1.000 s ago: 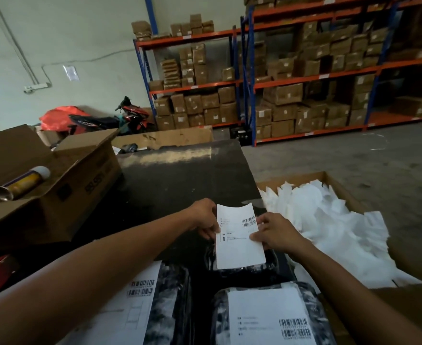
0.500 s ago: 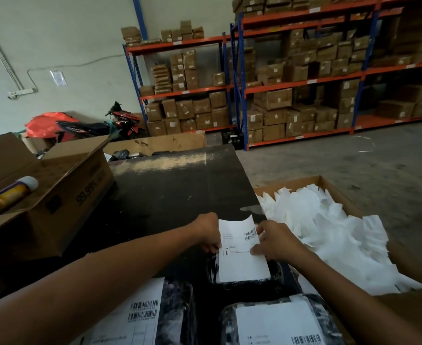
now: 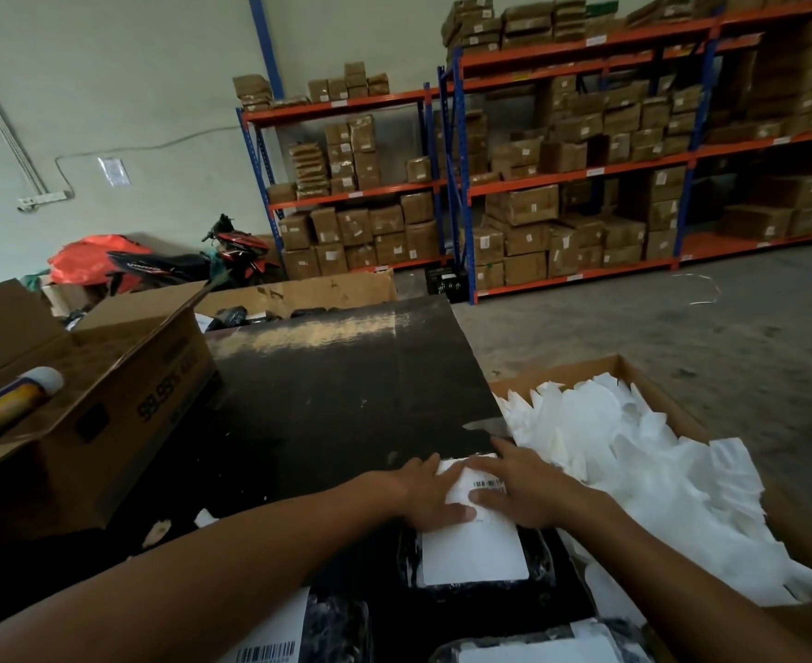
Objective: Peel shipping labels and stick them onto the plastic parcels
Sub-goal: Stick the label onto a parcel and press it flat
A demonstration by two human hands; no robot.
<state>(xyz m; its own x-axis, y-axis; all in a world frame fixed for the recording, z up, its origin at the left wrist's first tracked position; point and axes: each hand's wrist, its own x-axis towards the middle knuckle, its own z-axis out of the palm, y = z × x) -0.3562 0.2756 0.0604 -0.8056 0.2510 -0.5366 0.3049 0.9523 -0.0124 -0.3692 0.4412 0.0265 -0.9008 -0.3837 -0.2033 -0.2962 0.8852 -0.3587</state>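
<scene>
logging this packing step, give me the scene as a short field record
stage: label being pressed flat onto parcel
left hand: flat on label's left edge
right hand: flat on label's upper right, over barcode
shipping label: white, lying on parcel
plastic parcel: dark, on black table
box of backing paper: right of table, full of white sheets
open cardboard box: left, spray can on its flap

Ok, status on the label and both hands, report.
Left hand and right hand flat, pressing the label onto the black parcel. Label's top half under the hands, lower half lying flat. Nothing in the way.
</scene>
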